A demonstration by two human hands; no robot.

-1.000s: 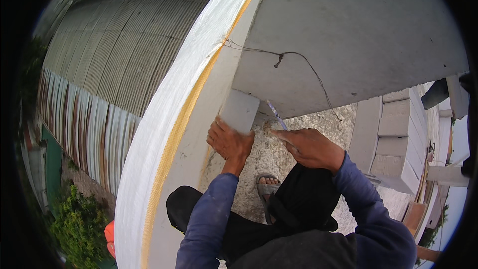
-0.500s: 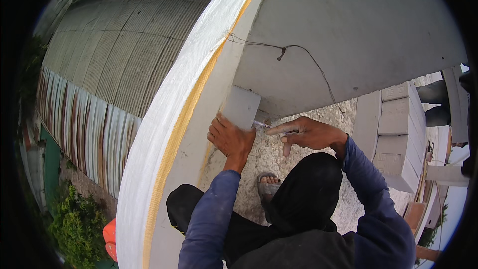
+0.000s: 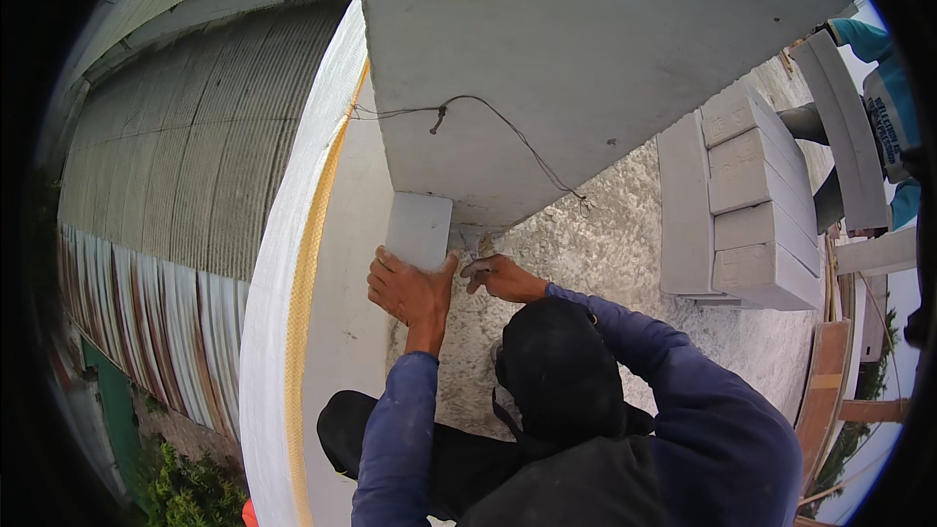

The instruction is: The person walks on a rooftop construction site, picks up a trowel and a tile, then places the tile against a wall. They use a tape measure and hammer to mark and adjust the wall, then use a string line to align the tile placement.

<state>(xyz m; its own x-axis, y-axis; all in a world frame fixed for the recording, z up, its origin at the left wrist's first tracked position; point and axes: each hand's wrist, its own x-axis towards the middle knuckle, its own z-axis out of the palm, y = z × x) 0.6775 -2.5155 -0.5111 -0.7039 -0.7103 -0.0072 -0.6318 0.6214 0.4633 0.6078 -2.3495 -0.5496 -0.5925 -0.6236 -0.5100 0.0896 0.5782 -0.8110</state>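
My left hand (image 3: pixel 408 298) grips the lower edge of a small pale grey block (image 3: pixel 420 220), which stands at the foot of a large grey wall panel (image 3: pixel 576 29). Just to its right my right hand (image 3: pixel 503 281) is closed on a thin white-and-purple pen or pencil (image 3: pixel 468 250), held at the block's side; its tip is too small to make out. A thin dark wire (image 3: pixel 488 109) with a knot hangs across the panel above both hands.
A white sheet with a yellow edge (image 3: pixel 273 351) runs along my left, beside corrugated roofs (image 3: pixel 176 156). Stacked grey blocks (image 3: pixel 742 215) stand right. Beyond them a co-worker (image 3: pixel 874 49) holds a long grey slab (image 3: pixel 839 127). My dark-clothed knee (image 3: pixel 556 371) is on rough concrete (image 3: pixel 625 195).
The view has shifted, showing more of the co-worker and slab. My right hand has moved in closer to my left hand and the block, with the pen now lower.
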